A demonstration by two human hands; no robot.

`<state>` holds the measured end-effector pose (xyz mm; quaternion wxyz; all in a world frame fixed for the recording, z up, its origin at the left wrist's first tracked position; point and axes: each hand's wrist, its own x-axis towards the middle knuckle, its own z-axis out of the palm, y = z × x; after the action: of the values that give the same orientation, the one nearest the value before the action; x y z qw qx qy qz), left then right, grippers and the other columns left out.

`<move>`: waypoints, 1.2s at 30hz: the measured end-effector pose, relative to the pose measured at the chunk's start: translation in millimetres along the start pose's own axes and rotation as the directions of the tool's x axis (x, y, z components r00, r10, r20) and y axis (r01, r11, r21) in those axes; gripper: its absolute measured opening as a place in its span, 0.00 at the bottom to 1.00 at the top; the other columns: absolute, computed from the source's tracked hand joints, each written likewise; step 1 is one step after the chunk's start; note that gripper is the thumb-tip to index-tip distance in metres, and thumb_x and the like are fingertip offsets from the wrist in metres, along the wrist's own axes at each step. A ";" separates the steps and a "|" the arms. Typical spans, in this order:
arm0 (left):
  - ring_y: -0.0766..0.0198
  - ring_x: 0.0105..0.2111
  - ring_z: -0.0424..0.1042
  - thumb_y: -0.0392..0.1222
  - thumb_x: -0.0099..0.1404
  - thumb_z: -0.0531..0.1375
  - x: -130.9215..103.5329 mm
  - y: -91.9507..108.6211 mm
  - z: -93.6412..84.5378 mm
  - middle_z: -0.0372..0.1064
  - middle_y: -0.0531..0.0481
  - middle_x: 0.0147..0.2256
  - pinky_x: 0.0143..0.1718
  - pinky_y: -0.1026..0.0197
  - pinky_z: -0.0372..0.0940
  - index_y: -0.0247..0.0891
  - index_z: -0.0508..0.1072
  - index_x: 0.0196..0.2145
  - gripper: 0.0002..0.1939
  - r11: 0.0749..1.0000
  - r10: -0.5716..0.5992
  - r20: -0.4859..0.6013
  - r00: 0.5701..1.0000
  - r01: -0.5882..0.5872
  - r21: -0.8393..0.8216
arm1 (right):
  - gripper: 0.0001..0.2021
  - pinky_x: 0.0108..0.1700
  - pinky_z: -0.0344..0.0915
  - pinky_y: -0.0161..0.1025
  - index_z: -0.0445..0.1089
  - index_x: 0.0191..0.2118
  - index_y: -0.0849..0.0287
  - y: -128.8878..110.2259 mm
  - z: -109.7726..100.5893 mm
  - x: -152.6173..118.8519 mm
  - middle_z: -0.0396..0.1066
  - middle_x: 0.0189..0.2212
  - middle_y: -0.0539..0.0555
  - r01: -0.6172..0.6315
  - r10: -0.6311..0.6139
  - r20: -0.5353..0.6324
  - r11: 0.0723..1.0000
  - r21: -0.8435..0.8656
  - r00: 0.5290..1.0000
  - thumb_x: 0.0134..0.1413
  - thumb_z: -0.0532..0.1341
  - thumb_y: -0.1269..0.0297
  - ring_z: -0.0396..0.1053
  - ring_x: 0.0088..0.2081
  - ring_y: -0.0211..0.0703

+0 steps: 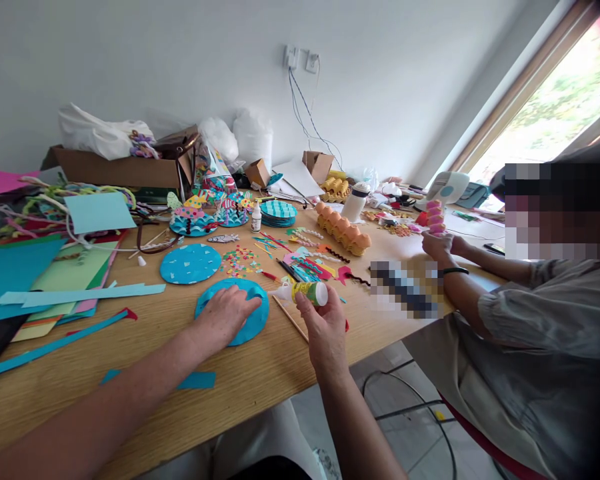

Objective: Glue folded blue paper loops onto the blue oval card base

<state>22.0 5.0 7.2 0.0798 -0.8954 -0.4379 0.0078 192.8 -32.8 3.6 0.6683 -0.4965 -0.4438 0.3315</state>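
A round blue disc lies on the table in front of me. My left hand rests on top of it, fingers a little bent and apart, covering part of its surface. Just to the right, my right hand is closed around a small glue bottle with a yellow-green label. The bottle is tipped sideways, its white nozzle pointing left at the disc's edge. Below the bottle lies a thin wooden stick. Behind the disc is another blue disc dotted with pale paper bits, beside scattered coloured paper confetti.
Paper strips and coloured sheets cover the left side. Decorated fish pieces, a stack of blue discs and an egg carton stand farther back. On the right, another person's hands hold a pink piece.
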 end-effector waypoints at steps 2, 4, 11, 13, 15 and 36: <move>0.53 0.38 0.67 0.32 0.62 0.53 -0.7 0.2 -0.6 0.68 0.47 0.33 0.34 0.56 0.61 0.42 0.71 0.38 0.10 1.000 0.007 -0.001 1.000 -0.007 0.005 | 0.14 0.27 0.59 0.34 0.62 0.32 0.57 -0.2 -0.3 2.1 0.65 0.25 0.46 0.013 -0.013 -0.004 0.999 -0.040 1.000 0.43 0.64 0.56 0.62 0.26 0.37; 0.54 0.37 0.67 0.32 0.63 0.53 -1.5 0.3 -1.5 0.68 0.48 0.32 0.34 0.56 0.61 0.42 0.71 0.37 0.10 1.000 0.010 -0.001 1.000 -0.010 0.007 | 0.14 0.27 0.58 0.34 0.62 0.31 0.57 0.0 -0.9 4.0 0.64 0.25 0.46 0.022 -0.023 -0.007 0.997 -0.068 1.000 0.43 0.64 0.56 0.62 0.26 0.37; 0.55 0.38 0.68 0.33 0.63 0.53 -2.5 -1.1 0.7 0.69 0.48 0.33 0.37 0.56 0.61 0.42 0.70 0.37 0.08 1.000 0.011 -0.005 1.000 -0.011 -0.010 | 0.13 0.26 0.58 0.34 0.62 0.32 0.57 -1.1 1.1 5.8 0.63 0.24 0.45 0.040 -0.032 0.070 0.993 -0.114 0.997 0.44 0.64 0.56 0.60 0.25 0.36; 0.55 0.38 0.68 0.32 0.63 0.53 -2.8 -1.3 1.3 0.69 0.48 0.34 0.37 0.56 0.61 0.41 0.69 0.38 0.09 1.000 0.011 -0.009 1.000 -0.011 -0.019 | 0.13 0.27 0.58 0.34 0.63 0.31 0.57 -1.1 3.2 6.0 0.62 0.24 0.45 0.067 -0.056 0.085 0.988 -0.141 0.995 0.44 0.64 0.56 0.59 0.25 0.36; 0.55 0.39 0.68 0.31 0.62 0.53 -2.8 -1.1 0.6 0.69 0.48 0.35 0.38 0.56 0.62 0.41 0.69 0.39 0.09 1.000 0.012 -0.013 1.000 -0.012 -0.027 | 0.13 0.27 0.58 0.34 0.63 0.32 0.57 -1.1 4.8 6.4 0.62 0.24 0.45 0.076 -0.063 0.084 0.984 -0.160 0.994 0.44 0.64 0.55 0.59 0.25 0.36; 0.50 0.38 0.69 0.30 0.61 0.51 2.6 7.3 7.0 0.69 0.45 0.34 0.36 0.52 0.60 0.43 0.70 0.37 0.12 1.000 -0.006 -0.024 1.000 0.005 -0.030 | 0.13 0.25 0.57 0.33 0.63 0.31 0.57 -4.5 2.3 5.7 0.62 0.22 0.44 0.057 -0.049 0.077 0.993 -0.106 0.996 0.43 0.64 0.57 0.58 0.23 0.35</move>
<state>28.8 3.5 -0.7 0.0717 -0.8954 -0.4394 -0.0099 192.9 -28.3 9.7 0.6321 -0.5074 -0.4984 0.3075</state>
